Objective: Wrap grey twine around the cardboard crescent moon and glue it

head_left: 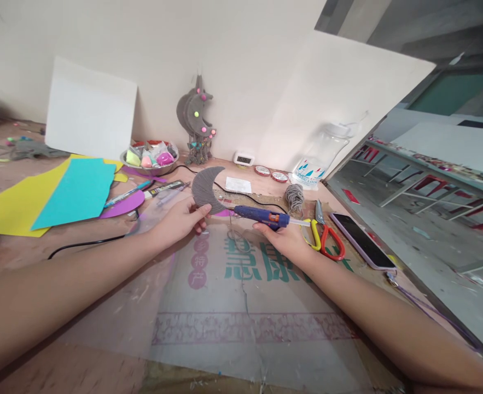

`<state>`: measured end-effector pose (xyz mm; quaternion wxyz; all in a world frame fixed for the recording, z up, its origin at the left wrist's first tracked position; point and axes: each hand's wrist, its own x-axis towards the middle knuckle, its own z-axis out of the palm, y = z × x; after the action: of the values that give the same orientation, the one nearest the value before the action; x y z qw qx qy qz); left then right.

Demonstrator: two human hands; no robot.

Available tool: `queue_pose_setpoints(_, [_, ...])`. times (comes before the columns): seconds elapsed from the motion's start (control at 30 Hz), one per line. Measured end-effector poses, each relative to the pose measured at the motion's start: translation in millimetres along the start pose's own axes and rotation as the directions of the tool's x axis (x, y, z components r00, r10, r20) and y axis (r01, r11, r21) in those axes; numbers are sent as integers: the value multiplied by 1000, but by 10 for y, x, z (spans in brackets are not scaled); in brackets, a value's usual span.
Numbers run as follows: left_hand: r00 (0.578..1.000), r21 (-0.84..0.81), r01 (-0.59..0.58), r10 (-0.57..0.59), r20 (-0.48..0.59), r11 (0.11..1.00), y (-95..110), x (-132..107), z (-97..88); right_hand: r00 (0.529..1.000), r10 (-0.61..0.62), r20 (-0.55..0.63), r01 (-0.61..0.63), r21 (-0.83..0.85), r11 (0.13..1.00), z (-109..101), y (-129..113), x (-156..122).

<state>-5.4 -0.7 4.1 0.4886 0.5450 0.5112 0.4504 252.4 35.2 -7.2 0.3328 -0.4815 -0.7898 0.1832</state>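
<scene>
My left hand [180,218] pinches the lower tip of a grey yarn-wrapped crescent moon [205,189] and holds it upright above the table. My right hand [287,241] grips a blue hot glue gun [261,215] lying sideways, its nozzle pointing left at the base of the crescent. The gun's black cord [247,201] trails back toward the wall. Both hands hover over a clear printed plastic sheet [241,295] spread on the wooden table.
A grey yarn ball [294,197], pliers [319,212], yellow and red handled scissors [326,241] and a phone [361,246] lie right of my right hand. Yellow and teal felt sheets [67,192], pens and a metal bowl [150,160] sit left. Finished moon ornaments [197,121] lean on the wall.
</scene>
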Motion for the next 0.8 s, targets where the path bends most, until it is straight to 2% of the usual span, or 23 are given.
queue_pose_setpoints(0.53, [1000, 10, 3, -3, -1, 1000, 3, -7, -4, 1000, 13, -20, -13, 2, 1000, 6, -15, 5])
queue_pose_setpoints(0.8, [1000, 4, -9, 9, 2, 1000, -6, -7, -6, 999, -30, -44, 30, -6, 1000, -1, 9, 7])
